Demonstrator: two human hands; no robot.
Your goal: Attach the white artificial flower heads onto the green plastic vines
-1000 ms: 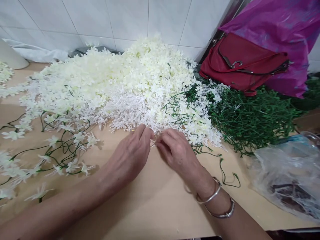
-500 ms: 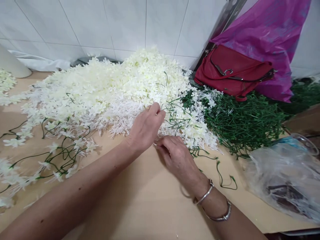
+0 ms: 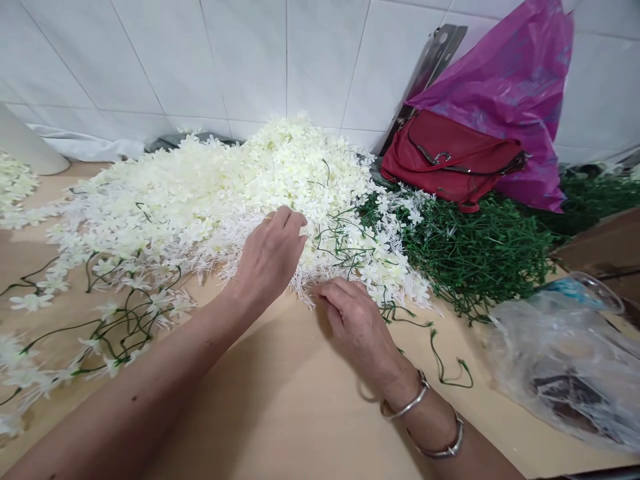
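Observation:
A large heap of cream-white artificial flowers (image 3: 215, 173) is piled on the table, with spiky white stems (image 3: 305, 287) along its front edge. My left hand (image 3: 273, 250) is over that front part, fingers curled and pinched together; a bit of white shows at the thumb tip, but what it is I cannot make out. Lower and to the right, my right hand (image 3: 350, 310) has its fingertips together at the edge of the white stems; anything in them is hidden. Thin green stems (image 3: 343, 240) lie on the flowers between and beyond my hands.
Several green-stemmed flowers (image 3: 130, 313) lie loose at left. At right are a heap of green plastic stems (image 3: 475, 247), a red handbag (image 3: 450, 160), a purple plastic bag (image 3: 515, 87) and a clear plastic bag (image 3: 550, 367). A tiled wall (image 3: 240, 60) stands behind.
My left hand has shifted a little left, away from my right hand, uncovering more white stems between them. My right hand stays nearly in place. The view has tilted slightly.

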